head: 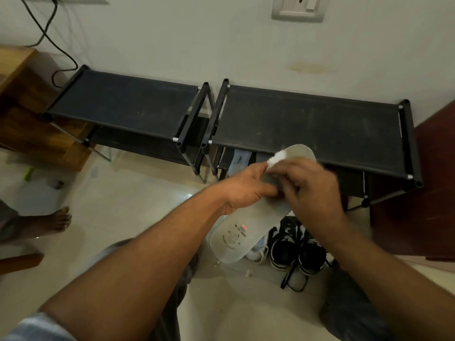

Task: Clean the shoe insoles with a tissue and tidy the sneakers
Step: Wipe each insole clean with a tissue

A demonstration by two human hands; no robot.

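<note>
"Over the floor [138, 193], in front of the shoe rack [307, 124]: where is the insole [234, 239]?" asks the recorder.

"Held in the air above the black sneakers [295, 252]," the observer notes. "It runs slantwise. Printed heel low and toward the person, toe high and away, over the rack's front edge."

"Hands?"

"Left hand [246, 190] curled round the insole's middle, thumb on top, carrying it. Right hand [312, 193] blurred. Its fingers appear bunched on a white tissue [277, 159], pressed to the insole just short of the toe."

"Which way lies the rest of the surface?"

"Judgement only. The tissue sits at the far end, so the remaining length lies back toward the person, down the long axis. The left hand's grip blocks it at mid-length. Right hand is nearer the toe, left nearer the heel. A stroke heelward would call for the left hand to shift."

"Other items?"

"Second insole [240, 159] on the rack's lower shelf. White sneaker [257, 251] beside the black pair, partly hidden."
</note>
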